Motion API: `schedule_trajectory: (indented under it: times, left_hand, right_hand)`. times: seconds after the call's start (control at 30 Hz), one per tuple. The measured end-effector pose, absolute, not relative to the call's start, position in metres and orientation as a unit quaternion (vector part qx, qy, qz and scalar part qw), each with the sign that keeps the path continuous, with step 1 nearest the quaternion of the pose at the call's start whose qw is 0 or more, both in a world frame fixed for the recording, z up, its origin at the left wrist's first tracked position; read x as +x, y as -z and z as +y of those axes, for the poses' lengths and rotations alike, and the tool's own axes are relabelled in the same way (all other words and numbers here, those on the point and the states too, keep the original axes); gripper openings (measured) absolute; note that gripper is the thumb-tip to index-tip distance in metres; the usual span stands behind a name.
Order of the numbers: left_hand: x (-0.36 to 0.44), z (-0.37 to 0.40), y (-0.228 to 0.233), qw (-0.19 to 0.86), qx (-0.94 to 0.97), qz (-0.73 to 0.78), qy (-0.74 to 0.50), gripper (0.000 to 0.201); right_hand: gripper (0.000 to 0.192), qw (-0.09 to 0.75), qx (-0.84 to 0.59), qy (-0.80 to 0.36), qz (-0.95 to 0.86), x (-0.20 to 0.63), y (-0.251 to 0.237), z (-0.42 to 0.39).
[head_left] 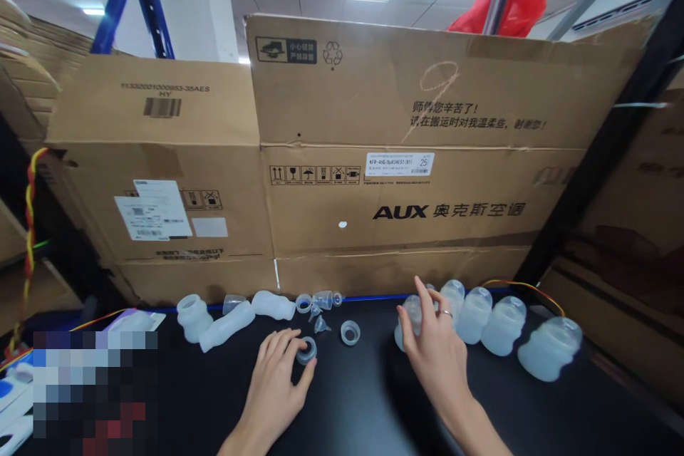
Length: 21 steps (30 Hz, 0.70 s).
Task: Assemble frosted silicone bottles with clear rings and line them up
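Silicone bottle parts on black bench

Left hand [275,377]: palm down, fingers curled loosely, thumb and fingertips pinching a translucent screw ring [307,350] flat on the black tabletop [363,406]; the ring's opening faces up. A second ring [350,332] lies just beyond and right of this hand; small clear nipples [320,324] sit just past the fingertips. Farther left, frosted silicone bottles [227,325] lie on their sides, long axes running left-right.

Right hand [435,353]: fingers raised, closed around an upright frosted bottle body [410,317]. To its right, a row of similar rounded, squat bottle bodies [502,324] stands close together. Behind: cardboard cartons [395,157].
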<state>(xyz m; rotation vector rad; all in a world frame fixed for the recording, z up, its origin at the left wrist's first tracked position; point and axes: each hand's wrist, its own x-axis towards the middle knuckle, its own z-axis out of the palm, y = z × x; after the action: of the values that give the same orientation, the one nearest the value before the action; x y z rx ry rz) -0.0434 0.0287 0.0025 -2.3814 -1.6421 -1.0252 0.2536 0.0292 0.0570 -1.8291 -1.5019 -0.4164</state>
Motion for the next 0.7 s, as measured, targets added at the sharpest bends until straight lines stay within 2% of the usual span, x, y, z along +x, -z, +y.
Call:
schedule_trajectory:
  times: [0.17,0.33,0.4,0.53,0.7]
  left_hand:
    - [-0.044,0.029,-0.004,-0.025,-0.763,-0.555,0.331,0.015]
    - [-0.044,0.029,-0.001,-0.042,-0.746,-0.574,0.333,0.04]
    - [-0.045,0.029,0.001,-0.057,-0.75,-0.57,0.331,0.045]
    - [-0.046,0.029,0.003,-0.07,-0.747,-0.573,0.329,0.043]
    - [-0.048,0.032,0.007,-0.045,-0.748,-0.57,0.336,0.031]
  right_hand:
    - [0.049,0.336,-0.718,0.18,-0.583,0.254,-0.059,0.029]
    - [0.045,0.337,-0.725,0.187,-0.571,0.253,-0.061,0.028]
    - [0.043,0.336,-0.726,0.185,-0.57,0.252,-0.061,0.027]
    - [0.043,0.329,-0.734,0.184,-0.564,0.251,-0.06,0.026]
    - [0.049,0.309,-0.738,0.177,-0.574,0.253,-0.06,0.026]
